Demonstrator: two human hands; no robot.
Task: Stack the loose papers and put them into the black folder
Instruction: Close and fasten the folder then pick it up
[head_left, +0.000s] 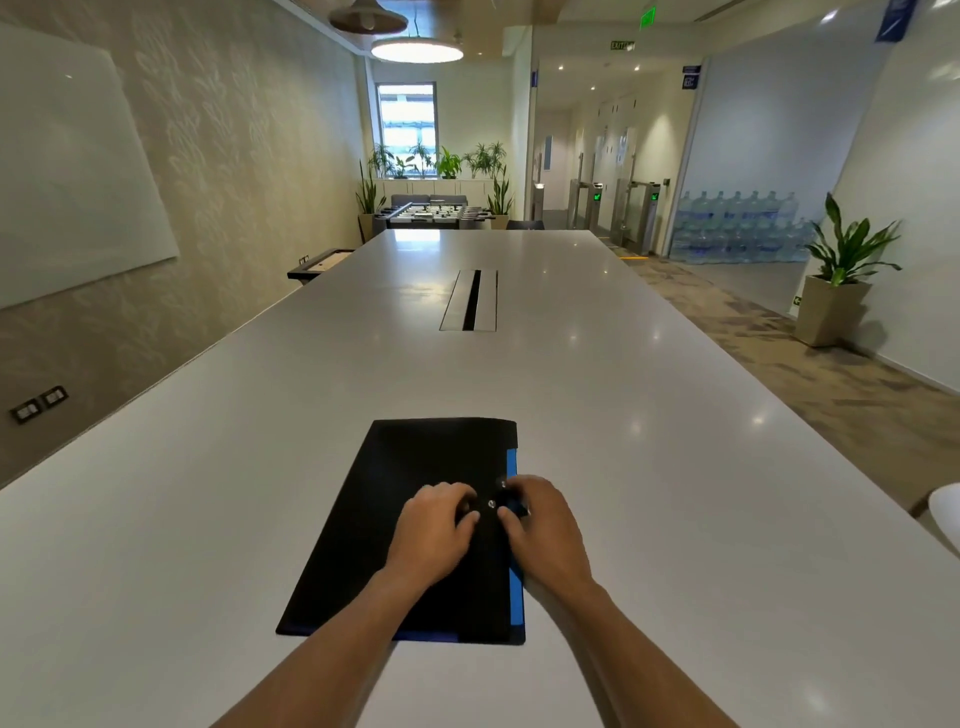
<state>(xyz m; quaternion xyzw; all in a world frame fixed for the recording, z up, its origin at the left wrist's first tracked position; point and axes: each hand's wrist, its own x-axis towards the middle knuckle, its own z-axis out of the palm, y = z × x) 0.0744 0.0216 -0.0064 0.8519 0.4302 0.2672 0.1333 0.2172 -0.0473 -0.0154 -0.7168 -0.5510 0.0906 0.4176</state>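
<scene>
The black folder (415, 467) lies closed and flat on the white table (623, 415) right in front of me, with a blue strip showing along its right edge and bottom. My left hand (434, 530) rests on the cover with fingers curled, its thumb beside a small metal snap. My right hand (540, 525) sits at the folder's right edge, fingers pinching the dark closure flap by that snap. No loose papers are in sight.
A cable slot (470, 300) is set into the table's middle, farther back. A white rounded object (945, 512) pokes in at the right edge. A potted plant (839, 275) stands on the carpet to the right.
</scene>
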